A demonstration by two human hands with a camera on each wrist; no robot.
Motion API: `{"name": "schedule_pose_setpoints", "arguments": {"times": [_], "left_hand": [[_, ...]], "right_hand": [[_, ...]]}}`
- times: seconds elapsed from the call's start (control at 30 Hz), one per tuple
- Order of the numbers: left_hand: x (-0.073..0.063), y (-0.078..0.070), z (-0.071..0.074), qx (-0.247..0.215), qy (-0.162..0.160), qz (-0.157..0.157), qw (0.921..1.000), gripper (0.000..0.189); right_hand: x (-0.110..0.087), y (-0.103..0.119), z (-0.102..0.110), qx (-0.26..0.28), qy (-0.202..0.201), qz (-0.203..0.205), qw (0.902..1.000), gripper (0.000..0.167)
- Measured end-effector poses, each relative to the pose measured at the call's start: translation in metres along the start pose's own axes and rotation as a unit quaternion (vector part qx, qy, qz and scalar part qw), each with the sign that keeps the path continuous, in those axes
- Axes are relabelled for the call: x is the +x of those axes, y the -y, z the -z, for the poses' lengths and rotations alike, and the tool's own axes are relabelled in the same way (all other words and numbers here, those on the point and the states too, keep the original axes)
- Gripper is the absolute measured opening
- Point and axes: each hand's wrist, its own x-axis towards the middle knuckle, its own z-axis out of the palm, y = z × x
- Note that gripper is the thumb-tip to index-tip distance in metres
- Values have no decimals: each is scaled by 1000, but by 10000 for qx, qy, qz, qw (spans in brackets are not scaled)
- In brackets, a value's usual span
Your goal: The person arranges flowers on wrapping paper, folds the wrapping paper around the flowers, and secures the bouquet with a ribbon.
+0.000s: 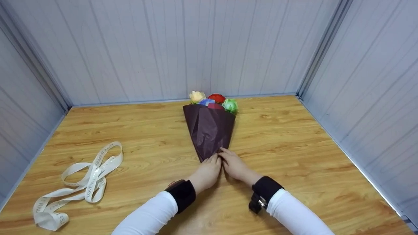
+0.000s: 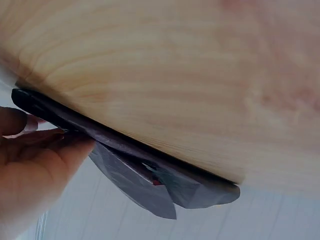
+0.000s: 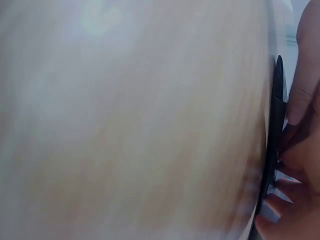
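Wrapped, Not Yet Bound

Has pale panelled walls (image 1: 199,49) closing in the sides and back. Spreads a broad wood-grain table (image 1: 147,137) below them. Shows, lying near the middle of that table, a cone of dark wrapping paper (image 1: 209,125), wide end toward the back wall, narrow end toward the person. Looks largely done at this stage, to judge from the lie: folded across the front and drawn narrow at the base. Cannot tell about any fastening underneath.

Leaves a white printed ribbon (image 1: 94,173) on the table, well apart to the left, slack and loosely looped. Touches no part of the paper; seems, therefore, to leave binding undone.

Holds the left hand (image 1: 206,172) and right hand (image 1: 235,165) close together at the narrow end. Wears black wrist bands (image 1: 183,195) just behind. Displays cream (image 1: 197,97), red (image 1: 217,97), blue (image 1: 206,102) and green flowers (image 1: 230,105) above the wide rim, already inside.

Pinches the paper between left thumb and fingers; clamps bent right fingers on its edge too. Cannot tell how firmly.
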Motion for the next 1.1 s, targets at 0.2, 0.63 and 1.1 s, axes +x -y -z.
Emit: {"name": "schedule_pose_setpoints", "arguments": {"times": [0.2,0.63,1.1], "left_hand": [[3,6,2,-307,618,552,9961,46],[1,18,6,-1616,1990,990,9615,67],[-20,-10,17,-1439,2172,954,9607,66]], "right_hand": [[1,2,0,0,-78,72,9999,30],[-1,7,3,55,290,-399,9988,36],[-7,14,2,-35,-173,-50,9998,31]]}}
